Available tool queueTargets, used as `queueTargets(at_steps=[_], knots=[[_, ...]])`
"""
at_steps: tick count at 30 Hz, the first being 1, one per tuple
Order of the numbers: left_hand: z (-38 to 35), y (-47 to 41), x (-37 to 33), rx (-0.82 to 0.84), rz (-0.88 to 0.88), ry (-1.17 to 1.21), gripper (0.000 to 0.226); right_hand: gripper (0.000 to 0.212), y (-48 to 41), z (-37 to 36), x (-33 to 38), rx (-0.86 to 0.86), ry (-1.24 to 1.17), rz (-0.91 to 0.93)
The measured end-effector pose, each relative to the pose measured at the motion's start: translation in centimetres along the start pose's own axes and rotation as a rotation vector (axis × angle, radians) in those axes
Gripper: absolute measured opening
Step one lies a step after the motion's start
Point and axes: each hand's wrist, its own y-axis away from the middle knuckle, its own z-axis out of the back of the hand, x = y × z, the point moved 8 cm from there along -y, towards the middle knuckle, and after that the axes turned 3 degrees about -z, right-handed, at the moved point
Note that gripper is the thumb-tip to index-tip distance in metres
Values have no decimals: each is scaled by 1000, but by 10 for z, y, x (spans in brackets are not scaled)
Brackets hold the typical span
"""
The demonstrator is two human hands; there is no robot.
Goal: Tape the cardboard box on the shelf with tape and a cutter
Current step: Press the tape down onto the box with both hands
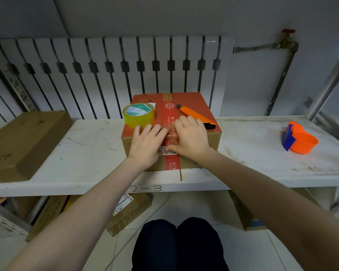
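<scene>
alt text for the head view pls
Both hands, left and right, press flat on the near top edge of a cardboard box on a white shelf. A tape roll and orange cutter lie on the box.

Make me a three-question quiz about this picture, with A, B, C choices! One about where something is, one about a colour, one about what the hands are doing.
1. Where is the tape roll?
A. on the cardboard box
B. on the floor
C. in a hand

2. What colour is the cutter?
A. green
B. orange
C. white

3. What are the hands doing?
A. lifting the box
B. holding the cutter
C. pressing flat on the box

Answers: 1 A, it sits on the cardboard box top, left side. 2 B, its body is orange. 3 C, the left hand and right hand lie open over the taped seam.
</scene>
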Motion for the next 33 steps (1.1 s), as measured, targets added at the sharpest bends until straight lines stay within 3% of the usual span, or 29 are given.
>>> queueTargets(at_steps=[11,16,21,25,33], knots=[[15,-17,9,-3,109,177,31,30,-5,11,-13,176,-160,178],[13,-20,17,22,179,311,34,49,-3,6,-10,160,-22,134],[13,-21,19,40,224,355,30,37,-3,9,-10,106,-96,123],[16,-22,13,62,230,299,31,31,-10,15,-14,178,-169,139],[20,-26,12,72,238,263,26,31,-14,11,-9,152,-83,119]])
